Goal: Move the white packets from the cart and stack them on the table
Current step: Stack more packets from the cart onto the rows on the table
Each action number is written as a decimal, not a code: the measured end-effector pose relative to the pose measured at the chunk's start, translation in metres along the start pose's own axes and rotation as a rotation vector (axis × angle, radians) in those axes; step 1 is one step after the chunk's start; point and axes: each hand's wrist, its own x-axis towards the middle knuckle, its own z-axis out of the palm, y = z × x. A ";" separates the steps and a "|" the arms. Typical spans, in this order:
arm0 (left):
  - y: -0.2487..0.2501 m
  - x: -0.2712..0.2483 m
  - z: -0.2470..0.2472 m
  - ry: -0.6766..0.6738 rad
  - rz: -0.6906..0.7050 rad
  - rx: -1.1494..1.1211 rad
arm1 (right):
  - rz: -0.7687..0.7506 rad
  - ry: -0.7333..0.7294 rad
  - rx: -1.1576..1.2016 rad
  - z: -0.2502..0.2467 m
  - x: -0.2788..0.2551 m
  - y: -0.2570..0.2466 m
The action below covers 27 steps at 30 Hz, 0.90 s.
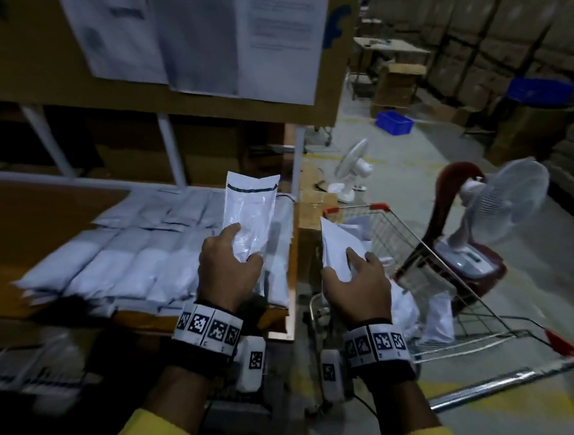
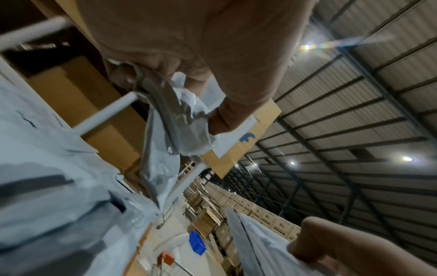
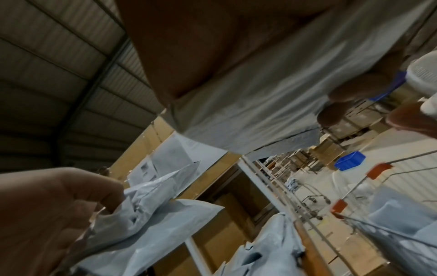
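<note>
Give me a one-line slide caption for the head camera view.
Left hand and right hand each hold a white packet between the packet-covered table and the wire cart.

Dim warehouse around me; ceiling lamps [image 2: 407,159] flare in my left wrist view, the stacked packets [image 1: 118,265] smear with motion blur, edges bend.

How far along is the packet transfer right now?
Done: rows of white packets already lie on the table. In hand: the left hand and the right hand each grip one packet. Left: more packets remain in the cart.
</note>
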 end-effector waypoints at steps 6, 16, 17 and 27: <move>-0.045 0.006 -0.061 0.060 -0.071 0.002 | -0.083 -0.033 0.010 0.033 -0.018 -0.053; -0.138 0.077 -0.153 0.036 -0.075 0.021 | -0.082 -0.049 -0.035 0.121 -0.030 -0.152; -0.149 0.085 -0.161 0.024 -0.080 0.024 | -0.079 -0.042 -0.026 0.131 -0.031 -0.161; -0.248 0.157 -0.198 -0.146 -0.221 0.142 | -0.034 -0.006 -0.085 0.209 -0.039 -0.216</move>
